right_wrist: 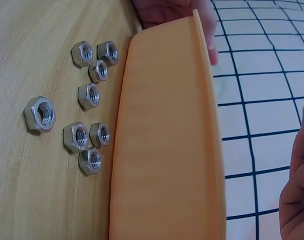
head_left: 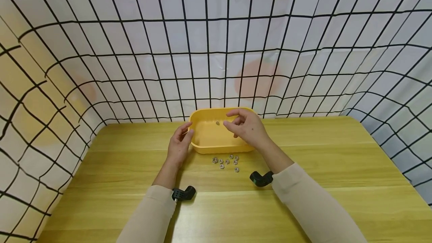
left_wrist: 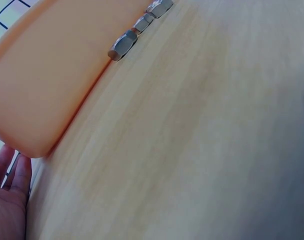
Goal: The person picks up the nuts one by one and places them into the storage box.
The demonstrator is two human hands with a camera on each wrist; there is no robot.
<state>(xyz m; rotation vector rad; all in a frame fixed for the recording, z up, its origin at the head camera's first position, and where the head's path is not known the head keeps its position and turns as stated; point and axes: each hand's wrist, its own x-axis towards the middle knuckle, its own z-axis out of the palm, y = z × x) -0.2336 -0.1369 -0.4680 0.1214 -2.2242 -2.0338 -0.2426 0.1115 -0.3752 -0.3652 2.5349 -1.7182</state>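
A shallow yellow tray [head_left: 209,149] stands on the table against the grid. At its left end, my left hand [head_left: 179,146] touches the wall with fingers loosely extended; the left wrist view shows its fingertips [left_wrist: 22,175] by the tray's corner. Above the tray's right part hovers my right hand [head_left: 249,127], thumb and forefinger apart with nothing visible between them. A small metal nut [head_left: 217,123] shows within the tray's outline, near the back; whether it touches the floor I cannot tell. In front of the tray lie several hex nuts [right_wrist: 45,114], one set apart from the others.
Behind the tray rises a black wire grid [head_left: 226,53] with a pale patterned cloth beyond it. The grid also runs along both sides of the wooden table [head_left: 216,205]. A small black camera [head_left: 183,193] is on the left wrist, another camera [head_left: 260,179] on the right.
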